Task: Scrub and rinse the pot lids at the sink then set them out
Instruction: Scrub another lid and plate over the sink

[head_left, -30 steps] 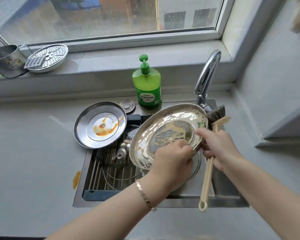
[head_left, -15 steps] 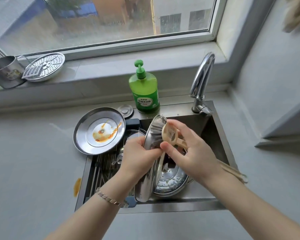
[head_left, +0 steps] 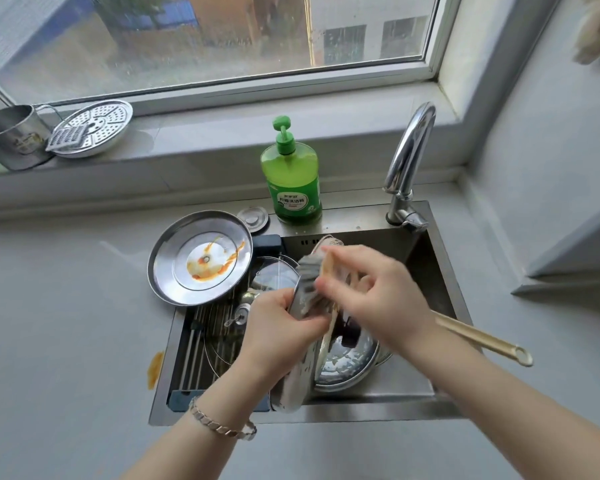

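Left hand (head_left: 278, 327) grips steel lid (head_left: 295, 386), stood on edge over sink (head_left: 361, 408), near front rim. Right hand (head_left: 378, 299) grasps brush (head_left: 482, 341), bristles blurred against lid. Person should hold lid firm, scrub face and rim. Stained lid (head_left: 201, 258) waits at far-left corner.

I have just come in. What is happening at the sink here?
A person is scrubbing a steel pot lid over the sink. The left hand grips it on edge, and the right hand works a wooden-handled brush against it; the motion is blurred. A second lid lies in the basin below. A lid with orange stains rests at the sink's left corner, not yet washed.
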`<move>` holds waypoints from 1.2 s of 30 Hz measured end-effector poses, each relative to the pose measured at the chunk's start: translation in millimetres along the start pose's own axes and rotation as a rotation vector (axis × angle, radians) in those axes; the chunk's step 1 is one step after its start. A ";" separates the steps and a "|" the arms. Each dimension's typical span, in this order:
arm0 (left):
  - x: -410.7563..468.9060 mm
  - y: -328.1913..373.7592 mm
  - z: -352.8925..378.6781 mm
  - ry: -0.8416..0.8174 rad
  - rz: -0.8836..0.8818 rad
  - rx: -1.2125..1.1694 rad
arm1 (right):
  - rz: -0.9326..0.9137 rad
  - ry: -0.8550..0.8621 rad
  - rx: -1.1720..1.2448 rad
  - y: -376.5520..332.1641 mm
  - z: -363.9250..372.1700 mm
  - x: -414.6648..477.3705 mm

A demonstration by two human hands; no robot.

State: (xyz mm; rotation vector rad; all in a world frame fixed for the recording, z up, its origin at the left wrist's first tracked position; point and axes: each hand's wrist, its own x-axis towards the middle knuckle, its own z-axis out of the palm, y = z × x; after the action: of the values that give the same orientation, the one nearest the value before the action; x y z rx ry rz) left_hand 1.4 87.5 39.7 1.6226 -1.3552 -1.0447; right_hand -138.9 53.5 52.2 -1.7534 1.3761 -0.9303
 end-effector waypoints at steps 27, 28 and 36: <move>25.6 1.4 -2.6 0.273 -0.433 -0.432 | -0.059 -0.091 0.024 -1.3 16.3 -34.4; 26.6 1.8 -2.3 0.270 -0.444 -0.424 | -0.034 -0.086 0.025 -0.1 14.3 -26.2; 26.6 -1.4 1.4 0.310 -0.475 -0.481 | -0.098 -0.170 -0.073 -9.4 9.6 -18.8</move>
State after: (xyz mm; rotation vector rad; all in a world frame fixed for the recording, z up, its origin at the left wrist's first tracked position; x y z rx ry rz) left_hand 3.3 61.3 34.8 1.6707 -0.4694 -1.2105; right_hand -129.5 74.5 53.6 -1.9225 1.2382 -0.7717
